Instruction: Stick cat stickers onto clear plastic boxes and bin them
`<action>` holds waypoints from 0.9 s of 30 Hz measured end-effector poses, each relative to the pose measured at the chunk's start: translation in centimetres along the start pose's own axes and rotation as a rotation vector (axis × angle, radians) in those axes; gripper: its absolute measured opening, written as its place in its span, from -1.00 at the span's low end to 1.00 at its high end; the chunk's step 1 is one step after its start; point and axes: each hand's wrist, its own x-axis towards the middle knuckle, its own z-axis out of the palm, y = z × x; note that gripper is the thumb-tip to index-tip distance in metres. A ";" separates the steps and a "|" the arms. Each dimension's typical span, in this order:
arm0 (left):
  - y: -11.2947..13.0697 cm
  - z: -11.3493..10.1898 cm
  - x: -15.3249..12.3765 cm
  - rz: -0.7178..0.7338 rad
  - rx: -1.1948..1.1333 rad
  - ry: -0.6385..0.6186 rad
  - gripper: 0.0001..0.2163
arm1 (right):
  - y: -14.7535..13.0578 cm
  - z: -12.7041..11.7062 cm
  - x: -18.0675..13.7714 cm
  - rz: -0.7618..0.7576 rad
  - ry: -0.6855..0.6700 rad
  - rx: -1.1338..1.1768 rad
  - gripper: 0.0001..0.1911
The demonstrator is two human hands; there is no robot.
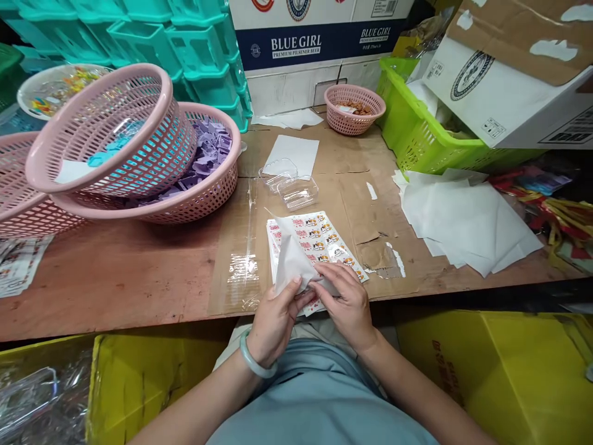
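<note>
Close to the table's front edge, my left hand (282, 315) pinches a white sticker sheet (290, 262), its plain back curling up toward me. My right hand (345, 303) grips the same sheet at its lower right, fingers bent and pressed together. Where the fingertips meet, the sheet folds over and hides what lies between them. Beneath it lies a stack of sticker sheets (319, 238) printed with cartoon cats and red marks. Just beyond the stack sit clear plastic cases (299, 193), partly on a blank white sheet (303, 151).
Pink baskets (204, 204), one tilted over purple pieces (210, 148), stand at left. A small pink basket (354, 114) of brown pieces sits at the back. At right are a green crate (430, 133) and a pile of white papers (463, 216). Yellow boxes (504, 371) flank my lap.
</note>
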 end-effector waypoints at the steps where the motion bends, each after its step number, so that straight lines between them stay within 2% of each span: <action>1: 0.1 0.0 0.1 0.001 0.006 -0.004 -0.72 | 0.1 -0.1 0.0 -0.006 0.005 0.009 -0.74; 8: 0.1 -0.7 0.3 -0.026 0.062 0.007 -0.65 | 0.8 -0.5 0.4 -0.042 -0.032 0.020 -0.78; 11: 0.1 -0.7 0.2 -0.008 0.044 0.016 -0.60 | 0.7 -0.3 0.4 -0.053 -0.047 0.078 -0.71; 19: -0.5 -0.9 0.6 0.011 0.057 0.007 -0.58 | 0.7 0.8 0.2 0.169 -0.023 0.264 -0.84; 24: -0.4 -1.3 0.1 -0.023 0.034 0.025 -0.51 | 1.4 0.3 0.6 0.530 0.031 0.413 -0.78; 25: -0.3 -1.4 0.0 -0.024 0.021 0.022 -0.50 | 1.5 0.2 0.8 0.532 0.015 0.424 -0.78; 27: -0.2 -1.4 -0.1 -0.011 0.004 0.018 -0.49 | 1.4 -0.1 1.0 0.415 -0.071 0.382 -0.77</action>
